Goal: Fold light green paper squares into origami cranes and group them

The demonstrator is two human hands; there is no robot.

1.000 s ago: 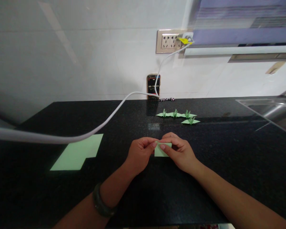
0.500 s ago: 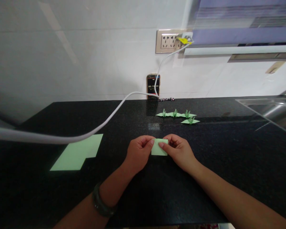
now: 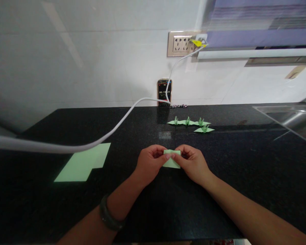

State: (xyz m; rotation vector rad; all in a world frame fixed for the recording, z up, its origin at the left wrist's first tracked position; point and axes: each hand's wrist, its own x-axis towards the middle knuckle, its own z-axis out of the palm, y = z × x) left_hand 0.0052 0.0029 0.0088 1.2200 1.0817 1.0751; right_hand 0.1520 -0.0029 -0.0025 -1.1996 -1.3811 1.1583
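Note:
A small light-green square of paper (image 3: 172, 163) is held between both hands above the black countertop. My left hand (image 3: 150, 163) pinches its left side, thumb on the front face and fingers behind the upper edge. My right hand (image 3: 192, 161) grips the right side in the same way. The two thumb tips nearly meet near the middle of the sheet, and the paper bends slightly at its top edge. Beyond the hands, several folded green paper cranes (image 3: 188, 122) stand on the counter, most of them in a row.
A larger green sheet (image 3: 88, 163) with a notched corner lies to the left. The white cable (image 3: 124, 119) crosses in front of it from a wall socket (image 3: 180, 43). A phone (image 3: 164, 92) showing a timer leans on the wall. At right is a metal sink (image 3: 295, 117).
My left thumb has slid right across the paper, close to my right thumb. The paper's upper edge now bends. The rest of the scene stays put.

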